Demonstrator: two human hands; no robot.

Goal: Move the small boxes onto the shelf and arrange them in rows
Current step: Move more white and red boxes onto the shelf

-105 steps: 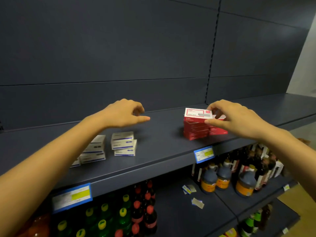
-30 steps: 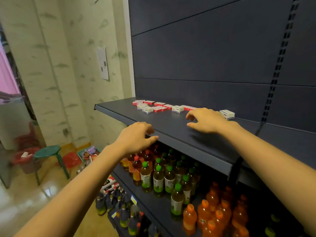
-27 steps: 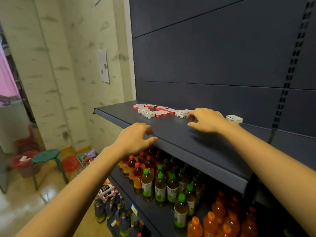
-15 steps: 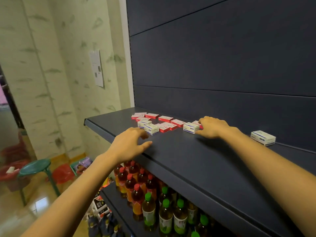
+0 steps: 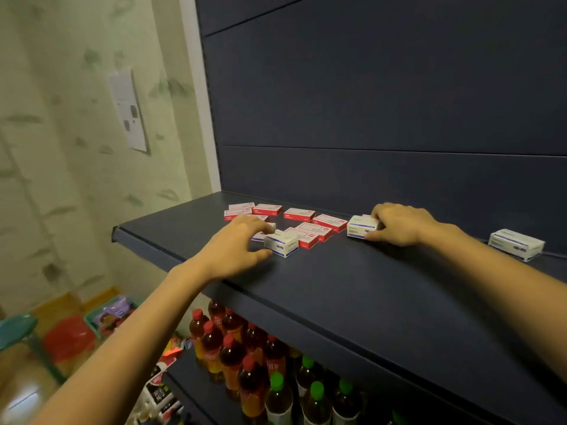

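The small boxes (image 5: 313, 231) are rectangular cardboard cartons with crisp edges and smooth printed faces. All those in view lie on the dark blue-grey metal shelf (image 5: 352, 289), toward its left end. The flat red-and-white cartons (image 5: 299, 214) form a loose cluster near the ribbed back panel (image 5: 368, 102). Some lie roughly in line, others sit skewed and touching, so no clean row exists yet. Transfer onto the shelf appears largely done; alignment is judged to be the outstanding work. The thicker white-and-blue carton (image 5: 280, 242) stands at the front of the cluster, touching a red-and-white one. The left hand (image 5: 236, 246) is curled at this carton's left end, thumb by the near corner and fingertips by the far one; whether this is a firm pinch cannot be told. The right hand (image 5: 399, 223) grips a second white-and-blue carton (image 5: 362, 227) at the right of the cluster, fingers curled over its far end and thumb against the near lower edge. A third white-and-blue carton (image 5: 515, 244) lies alone, well apart to the right. The shelf surface is matt and painted, with a folded front lip. Below it, plastic bottles (image 5: 233, 354) with red and green caps stand packed close together.
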